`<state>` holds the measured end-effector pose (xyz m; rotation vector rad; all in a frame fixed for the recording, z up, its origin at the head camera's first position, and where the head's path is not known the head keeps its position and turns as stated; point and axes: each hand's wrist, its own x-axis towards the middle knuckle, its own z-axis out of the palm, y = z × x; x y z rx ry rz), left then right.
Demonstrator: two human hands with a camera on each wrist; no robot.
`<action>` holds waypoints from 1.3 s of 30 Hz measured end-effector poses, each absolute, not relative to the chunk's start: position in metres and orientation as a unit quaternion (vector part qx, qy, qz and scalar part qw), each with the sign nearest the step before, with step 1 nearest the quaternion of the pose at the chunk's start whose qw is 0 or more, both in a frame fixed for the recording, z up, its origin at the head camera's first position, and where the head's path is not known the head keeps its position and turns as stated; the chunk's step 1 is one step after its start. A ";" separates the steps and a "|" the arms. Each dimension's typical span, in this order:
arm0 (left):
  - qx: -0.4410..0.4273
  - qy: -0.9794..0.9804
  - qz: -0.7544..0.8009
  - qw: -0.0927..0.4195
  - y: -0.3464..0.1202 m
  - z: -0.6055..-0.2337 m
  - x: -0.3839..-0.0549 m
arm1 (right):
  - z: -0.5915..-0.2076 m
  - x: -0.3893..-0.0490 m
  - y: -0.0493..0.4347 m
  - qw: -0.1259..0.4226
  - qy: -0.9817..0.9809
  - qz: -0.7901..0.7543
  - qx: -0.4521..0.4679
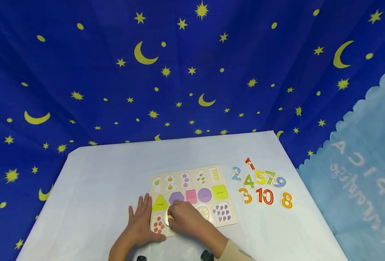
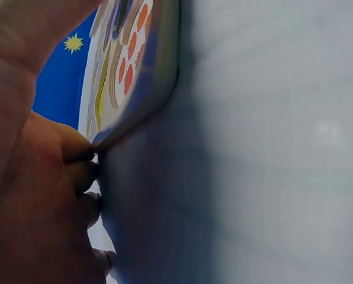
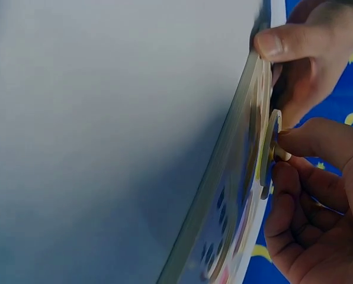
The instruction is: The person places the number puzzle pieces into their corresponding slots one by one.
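A wooden puzzle board (image 1: 233, 220) with fruit pictures and coloured shapes lies flat on the table. My left hand (image 1: 139, 224) rests along its left edge, fingers extended and thumb at the near corner. In the left wrist view the fingertips touch the board's side (image 2: 164, 77). Over the lower row of pictures, my right hand (image 1: 187, 219) pinches a knobbed puzzle piece (image 3: 270, 155) by its small knob. The right wrist view shows that piece edge-on, close to the board's face. Its printed figure cannot be made out.
Loose number pieces with knobs lie right of the board, among them a red 1 (image 1: 249, 164), a blue 2 (image 1: 236, 173), a red 10 (image 1: 264, 197) and an orange 8 (image 1: 287, 200). White cloth covers the table (image 1: 107, 174). A blue starry curtain (image 1: 179, 79) hangs behind.
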<state>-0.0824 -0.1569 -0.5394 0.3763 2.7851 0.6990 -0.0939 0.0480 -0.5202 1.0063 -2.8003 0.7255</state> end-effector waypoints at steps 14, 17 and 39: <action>0.122 0.945 0.256 0.163 -0.165 -0.546 -0.080 | -0.527 -0.091 0.011 -0.017 -0.909 0.193 0.369; 0.122 0.944 0.259 0.166 -0.168 -0.546 -0.081 | -0.526 -0.091 0.008 -0.021 -0.910 0.197 0.364; 0.145 0.946 0.254 0.141 -0.165 -0.539 -0.084 | -0.523 -0.097 0.010 -0.031 -0.917 0.194 0.348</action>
